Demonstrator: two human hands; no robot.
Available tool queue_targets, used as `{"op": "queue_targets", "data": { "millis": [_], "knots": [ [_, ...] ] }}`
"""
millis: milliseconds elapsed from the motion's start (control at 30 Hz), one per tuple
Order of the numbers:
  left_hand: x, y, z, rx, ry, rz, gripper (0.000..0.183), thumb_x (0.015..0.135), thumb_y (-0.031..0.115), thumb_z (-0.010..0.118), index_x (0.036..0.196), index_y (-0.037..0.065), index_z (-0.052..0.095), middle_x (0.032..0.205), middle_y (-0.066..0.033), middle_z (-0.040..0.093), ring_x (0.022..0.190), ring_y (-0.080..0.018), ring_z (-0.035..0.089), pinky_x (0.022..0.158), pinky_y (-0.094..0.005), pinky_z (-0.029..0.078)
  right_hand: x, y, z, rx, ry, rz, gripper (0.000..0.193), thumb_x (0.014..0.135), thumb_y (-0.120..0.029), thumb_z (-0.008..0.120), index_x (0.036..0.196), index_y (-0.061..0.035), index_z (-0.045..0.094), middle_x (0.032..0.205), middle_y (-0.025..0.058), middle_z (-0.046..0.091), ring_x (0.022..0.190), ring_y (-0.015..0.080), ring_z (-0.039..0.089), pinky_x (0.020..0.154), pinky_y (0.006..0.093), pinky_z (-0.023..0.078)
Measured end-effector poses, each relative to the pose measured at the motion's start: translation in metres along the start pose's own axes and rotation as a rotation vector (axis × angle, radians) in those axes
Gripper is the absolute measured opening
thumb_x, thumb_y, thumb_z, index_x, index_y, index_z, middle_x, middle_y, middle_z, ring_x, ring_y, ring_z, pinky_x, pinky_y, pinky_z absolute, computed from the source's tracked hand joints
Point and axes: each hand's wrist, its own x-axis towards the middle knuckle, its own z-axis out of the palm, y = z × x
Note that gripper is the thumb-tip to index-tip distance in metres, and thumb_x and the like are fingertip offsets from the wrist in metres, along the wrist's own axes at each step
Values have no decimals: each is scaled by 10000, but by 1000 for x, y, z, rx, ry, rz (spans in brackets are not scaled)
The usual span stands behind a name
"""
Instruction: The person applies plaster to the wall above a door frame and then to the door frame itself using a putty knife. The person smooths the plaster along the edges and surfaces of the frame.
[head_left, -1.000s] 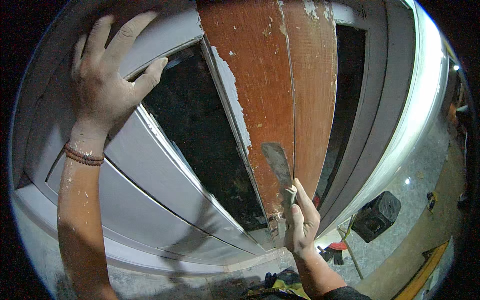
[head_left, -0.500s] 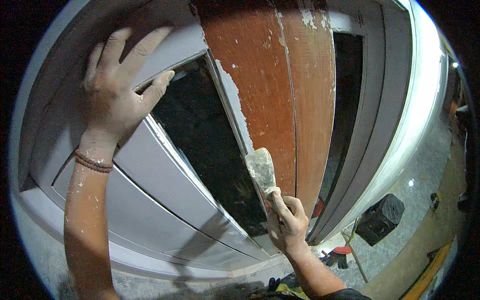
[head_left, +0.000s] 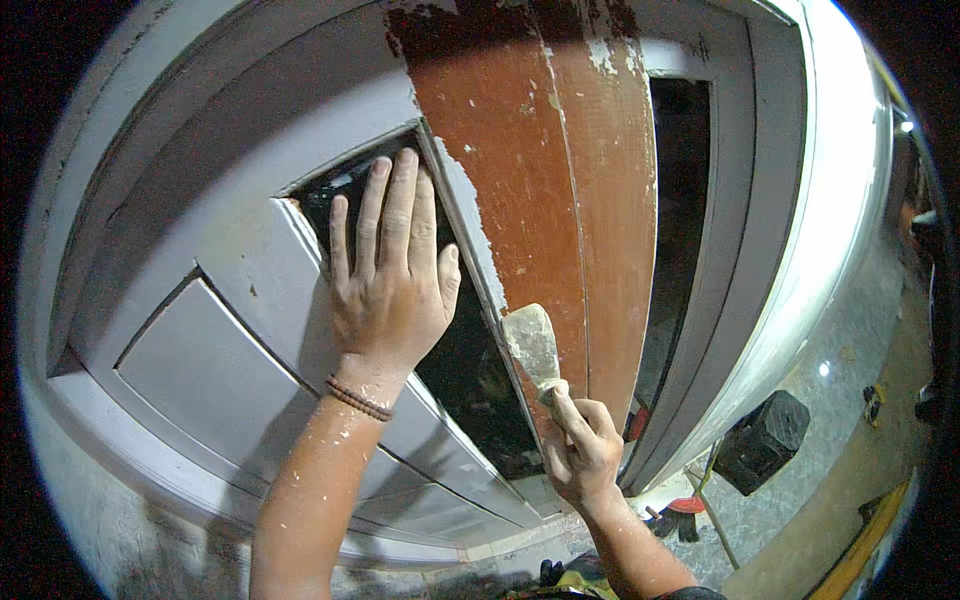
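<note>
With fingers stretched out, my left hand point(head_left: 388, 270) lies flat over the dark glass pane point(head_left: 470, 380) of a door. A brown bead bracelet point(head_left: 360, 398) circles that wrist, and pale flecks dot both forearms. My right hand point(head_left: 583, 447) is closed round the handle of a paint scraper point(head_left: 532, 342). The scraper's pale-smeared blade points up at the ragged edge of grey paint beside the pane. Right of that edge, the reddish-brown door panel point(head_left: 530, 220) shows bare, with scraps of paint near its top. Most of the handle is hidden in my grip.
Grey-painted door leaf point(head_left: 210, 370) spreads to the left, with a recessed panel. A second narrow dark pane point(head_left: 680, 180) stands at the right, before a bright white frame point(head_left: 840, 200). On the floor are a black box-shaped object point(head_left: 765, 442) and a red-and-black brush point(head_left: 680, 518).
My left hand has moved right and down from the grey frame onto the dark glass. The scraper in my right hand has shifted slightly down and right. The view has shifted a little.
</note>
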Motion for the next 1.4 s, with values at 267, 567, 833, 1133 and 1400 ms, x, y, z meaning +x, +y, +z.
{"op": "queue_targets", "data": {
  "millis": [267, 567, 833, 1133, 1400],
  "knots": [
    [-9, 10, 6, -2, -83, -74, 685, 994, 339, 603, 1598, 51, 457, 1730, -100, 338, 1611, -277, 283, 1315, -558, 151, 4, 7, 4, -30, 7, -10, 507, 861, 115, 717, 1345, -38, 708, 994, 149, 683, 806, 234, 705, 700, 301, 556],
    [-8, 7, 6, -47, -51, -72, 631, 1003, 329, 594, 1563, 48, 512, 1707, -94, 391, 1600, -281, 313, 1310, -560, 159, 13, 15, 12, -60, 21, -42, 577, 785, 83, 775, 1328, -104, 726, 941, 128, 661, 742, 253, 684, 649, 332, 564],
    [-8, 7, 5, -42, -70, -78, 624, 997, 327, 600, 1551, 50, 528, 1702, -88, 402, 1592, -285, 329, 1308, -560, 166, 15, 10, 12, -17, 100, -140, 563, 787, 97, 770, 1309, -112, 736, 930, 131, 652, 727, 258, 680, 640, 335, 563],
    [-6, 6, 5, -37, -61, -77, 628, 994, 332, 605, 1551, 53, 531, 1700, -87, 405, 1595, -277, 323, 1310, -557, 159, 19, 6, 12, -45, 103, -119, 501, 806, 67, 789, 1267, -126, 757, 904, 128, 661, 719, 253, 683, 623, 337, 562],
    [-8, 7, 4, -19, -60, -35, 657, 1009, 281, 565, 1589, -3, 446, 1705, -143, 373, 1580, -340, 336, 1282, -584, 231, 21, 2, 8, -45, 80, -121, 544, 809, 71, 781, 1317, -117, 733, 893, 122, 658, 711, 249, 679, 619, 334, 563]
  ]
}}
